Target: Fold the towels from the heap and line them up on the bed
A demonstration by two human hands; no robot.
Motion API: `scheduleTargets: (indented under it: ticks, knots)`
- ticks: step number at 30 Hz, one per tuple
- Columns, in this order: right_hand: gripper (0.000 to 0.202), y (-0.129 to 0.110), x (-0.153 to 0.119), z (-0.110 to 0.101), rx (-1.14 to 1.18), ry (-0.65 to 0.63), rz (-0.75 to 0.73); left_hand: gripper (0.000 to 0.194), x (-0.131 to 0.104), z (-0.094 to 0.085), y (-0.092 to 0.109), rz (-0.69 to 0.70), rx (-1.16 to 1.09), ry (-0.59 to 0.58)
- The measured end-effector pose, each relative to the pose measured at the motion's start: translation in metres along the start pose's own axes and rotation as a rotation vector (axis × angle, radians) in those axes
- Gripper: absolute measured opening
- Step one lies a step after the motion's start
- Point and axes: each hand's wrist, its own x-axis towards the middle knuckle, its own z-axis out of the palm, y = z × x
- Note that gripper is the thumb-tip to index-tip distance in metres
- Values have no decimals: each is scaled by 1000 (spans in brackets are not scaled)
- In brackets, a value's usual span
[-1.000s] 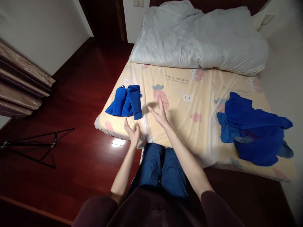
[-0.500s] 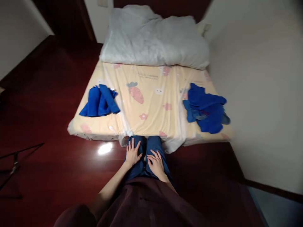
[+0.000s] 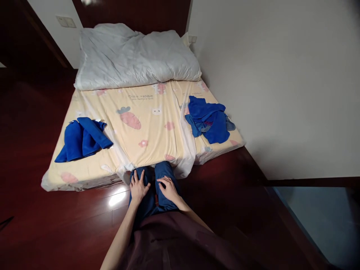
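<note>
Broadly, the view ahead of both hands is taken up by a bed (image 3: 156, 131), at whose far side a thick quilt (image 3: 137, 56) is bunched. On the bed, ahead and to the right of the right hand (image 3: 168, 188), a loose pile of blue clothes (image 3: 216, 112) is heaped; by that hand it is more nearly reached. Ahead and to the left of the left hand (image 3: 138, 189), folded blue clothes (image 3: 73, 138) are laid, topped by a narrow strip (image 3: 94, 132) whose long axis is slanted so that its near end is pointed roughly toward that hand. Nothing is grasped: both hands are rested on the trousers (image 3: 165, 170), the left with fingers spread, the right loosely curled. Both palms are hidden, the pile's lower layers are covered and cannot be counted, and a dark rod (image 3: 6, 222) is cut off at the left edge.
</note>
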Motion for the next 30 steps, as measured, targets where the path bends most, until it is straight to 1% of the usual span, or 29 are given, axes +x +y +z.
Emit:
scheduleTargets:
  ticks: [3,5,7,8,9,11,13,16,18,19,21,24,26,28,30]
  knots:
    - [30,7,5,-8,174,89,61,80,3,1,2,8,9,18]
    - [31,17,13,-17,269,157,116,81,5,3,2,11,9,20]
    - [32,33,26,-33,296,250,200,81,6,4,1,14,1,18]
    - [34,42,34,-45,281,305,254,80,6,5,1,18,-4,17]
    - [35,52,43,-60,245,363,307,80,7,5,1,22,-9,19]
    - [37,74,63,-99,112,470,402,79,7,6,0,27,-18,23]
    - [40,93,83,-143,-88,516,469,77,8,7,0,23,-20,27]
    - [46,117,114,-208,-389,465,619,74,9,8,0,13,-20,37]
    - [51,128,131,-241,-512,422,743,74,10,9,-1,12,-17,46]
    - [52,132,139,-254,-542,402,800,73,10,9,-1,16,-15,51]
    - [52,140,151,-271,-555,365,881,73,10,11,-2,22,-9,60]
    - [49,149,159,-284,-544,366,937,72,9,12,-1,16,-4,66]
    - [48,152,159,-289,-552,404,934,72,9,11,0,9,-5,62]
    - [48,151,157,-298,-574,471,908,72,9,10,2,6,-5,54]
    - [49,147,156,-314,-609,560,855,72,10,9,3,2,-1,48]
